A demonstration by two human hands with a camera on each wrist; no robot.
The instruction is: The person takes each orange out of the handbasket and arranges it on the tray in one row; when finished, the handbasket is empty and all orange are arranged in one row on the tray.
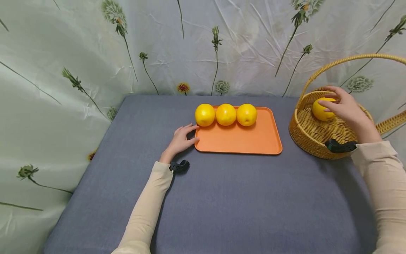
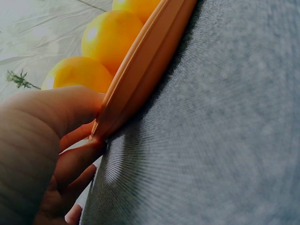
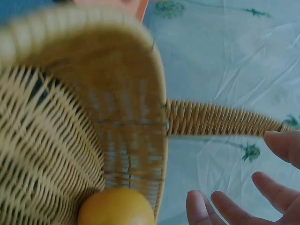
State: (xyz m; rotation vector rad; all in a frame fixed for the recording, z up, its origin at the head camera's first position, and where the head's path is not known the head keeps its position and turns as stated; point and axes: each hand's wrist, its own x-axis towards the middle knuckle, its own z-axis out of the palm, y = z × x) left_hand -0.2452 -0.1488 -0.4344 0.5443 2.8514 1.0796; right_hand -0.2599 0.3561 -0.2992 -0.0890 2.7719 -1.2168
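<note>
Nearest the person, two cream sleeves reach out over the grey tabletop (image 1: 222, 197), each wrist carrying a small black camera mount.

The left hand (image 1: 180, 139) lies on the tabletop at the near left corner of the orange tray (image 1: 247, 141). Its fingers are relaxed and nearly straight, with the fingertips touching the tray's rim; the left wrist view shows the thumb and fingers (image 2: 70, 159) lying against the tray's edge (image 2: 140, 70) without curling around it. Just beyond this hand's fingertips, along the far side of the tray, three yellow fruits sit in a row, each touching the next: the left fruit (image 1: 204, 114) is closest to the hand, then the middle fruit (image 1: 226, 114), then the right fruit (image 1: 246, 114).

The right hand (image 1: 344, 106) is over the wicker basket (image 1: 309, 135), which stands on the tabletop well apart from the tray. In the head view its fingers curve over a fourth yellow fruit (image 1: 321, 109) inside the basket, against the far inner wall. In the right wrist view the fingers (image 3: 276, 192) are spread and apart from the fruit (image 3: 117, 208), so a firm grip cannot be confirmed; that view is blurred. The basket's handle (image 1: 355, 58) arches above the hand.

Behind everything hangs a pale floral cloth (image 1: 95, 53).
</note>
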